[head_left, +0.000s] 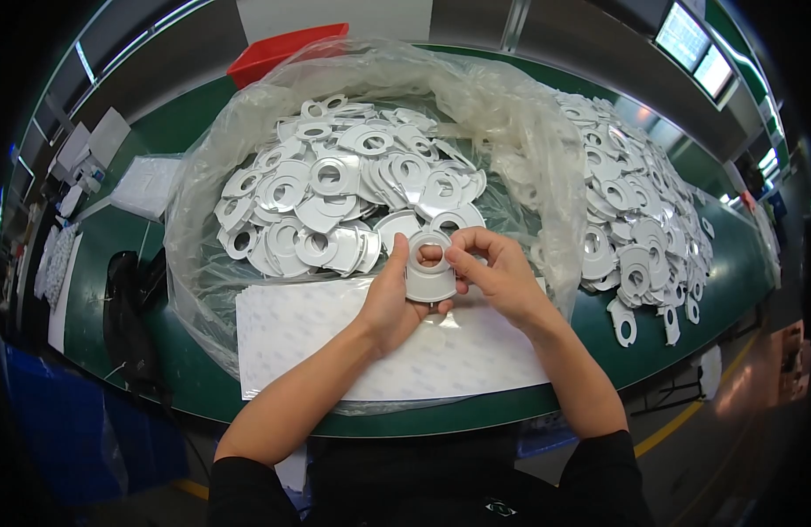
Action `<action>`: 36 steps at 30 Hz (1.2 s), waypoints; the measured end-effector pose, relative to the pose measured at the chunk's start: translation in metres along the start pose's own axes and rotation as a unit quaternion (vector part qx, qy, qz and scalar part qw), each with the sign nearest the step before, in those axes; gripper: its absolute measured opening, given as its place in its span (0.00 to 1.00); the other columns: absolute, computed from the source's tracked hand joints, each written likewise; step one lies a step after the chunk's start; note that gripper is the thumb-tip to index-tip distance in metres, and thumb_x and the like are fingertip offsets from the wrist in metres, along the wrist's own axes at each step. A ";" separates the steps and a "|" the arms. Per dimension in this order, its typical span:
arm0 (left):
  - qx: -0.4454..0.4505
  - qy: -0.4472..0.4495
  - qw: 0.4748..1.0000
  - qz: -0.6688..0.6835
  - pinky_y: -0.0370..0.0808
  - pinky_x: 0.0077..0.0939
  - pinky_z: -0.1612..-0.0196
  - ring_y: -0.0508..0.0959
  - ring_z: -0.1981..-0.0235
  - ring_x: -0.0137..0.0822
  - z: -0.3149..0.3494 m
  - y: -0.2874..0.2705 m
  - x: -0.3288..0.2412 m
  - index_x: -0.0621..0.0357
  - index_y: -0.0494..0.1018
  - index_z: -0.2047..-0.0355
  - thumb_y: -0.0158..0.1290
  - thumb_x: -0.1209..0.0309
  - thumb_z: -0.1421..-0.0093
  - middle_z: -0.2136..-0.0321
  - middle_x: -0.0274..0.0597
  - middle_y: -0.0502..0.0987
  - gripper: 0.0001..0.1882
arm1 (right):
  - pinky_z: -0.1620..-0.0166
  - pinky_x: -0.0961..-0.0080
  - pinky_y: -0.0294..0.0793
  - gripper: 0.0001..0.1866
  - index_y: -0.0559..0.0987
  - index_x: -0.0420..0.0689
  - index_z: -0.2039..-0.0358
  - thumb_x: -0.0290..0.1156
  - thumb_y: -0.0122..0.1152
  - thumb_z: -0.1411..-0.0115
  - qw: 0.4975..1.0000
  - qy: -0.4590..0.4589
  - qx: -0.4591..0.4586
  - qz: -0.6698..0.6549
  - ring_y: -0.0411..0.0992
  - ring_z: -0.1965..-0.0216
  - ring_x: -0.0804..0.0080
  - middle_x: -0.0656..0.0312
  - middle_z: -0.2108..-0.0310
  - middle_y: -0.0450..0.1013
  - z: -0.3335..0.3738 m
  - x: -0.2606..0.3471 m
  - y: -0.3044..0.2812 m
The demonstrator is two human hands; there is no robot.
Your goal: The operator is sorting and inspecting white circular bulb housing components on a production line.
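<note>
Between my two hands is a white plastic part [430,285] with a round hole through a raised ring, its wide end toward me. My left hand [391,299] grips it from the left, thumb along its edge and fingers beneath. On the other side, my right hand [496,270] pinches the ring's right edge between thumb and fingers. Just beyond lies a heap of similar white parts [322,211] inside a spread clear plastic bag [203,176]. Below my hands is a stack of white sheets [318,338] with faint printing.
A second heap of white parts [638,206] covers the right of the green table [735,255]. A red bin [287,51] stands at the back. To the left are a black object [129,316], possibly a bag or tool, and a flat clear packet [146,186].
</note>
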State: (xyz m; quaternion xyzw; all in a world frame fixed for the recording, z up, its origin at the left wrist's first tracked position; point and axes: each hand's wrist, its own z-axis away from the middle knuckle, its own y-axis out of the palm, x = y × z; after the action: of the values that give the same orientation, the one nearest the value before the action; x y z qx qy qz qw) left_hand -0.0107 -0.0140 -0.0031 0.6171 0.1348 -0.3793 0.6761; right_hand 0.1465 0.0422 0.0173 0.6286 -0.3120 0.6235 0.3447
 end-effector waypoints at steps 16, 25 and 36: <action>0.003 0.002 1.000 -0.003 0.68 0.24 0.71 0.74 0.64 0.34 -0.001 -0.002 0.000 0.56 0.66 0.55 0.19 0.44 0.34 0.62 0.41 0.71 0.33 | 0.72 0.88 0.66 0.08 0.73 0.38 0.67 0.30 0.58 0.41 1.000 0.006 -0.021 0.014 0.65 0.77 0.85 0.66 0.71 0.70 0.001 0.002 0.005; -0.001 0.001 1.000 -0.008 0.68 0.24 0.71 0.74 0.64 0.35 -0.001 -0.002 0.001 0.57 0.65 0.55 0.19 0.43 0.34 0.62 0.42 0.72 0.33 | 0.72 0.86 0.68 0.08 0.74 0.36 0.69 0.29 0.59 0.42 0.999 -0.008 -0.034 0.027 0.65 0.79 0.85 0.65 0.72 0.70 0.001 0.001 0.005; -0.006 0.018 0.999 -0.041 0.69 0.22 0.73 0.74 0.67 0.30 0.001 0.000 0.000 0.58 0.65 0.57 0.36 0.64 0.34 0.65 0.43 0.73 0.13 | 0.71 0.84 0.69 0.07 0.75 0.38 0.71 0.29 0.60 0.44 0.994 -0.039 -0.051 0.083 0.68 0.77 0.82 0.63 0.70 0.69 0.002 0.003 0.008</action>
State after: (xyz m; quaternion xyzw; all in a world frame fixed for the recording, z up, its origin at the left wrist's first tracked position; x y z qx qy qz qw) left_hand -0.0115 -0.0149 -0.0027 0.6139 0.1746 -0.3944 0.6611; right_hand 0.1408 0.0362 0.0208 0.6060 -0.4082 0.6077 0.3111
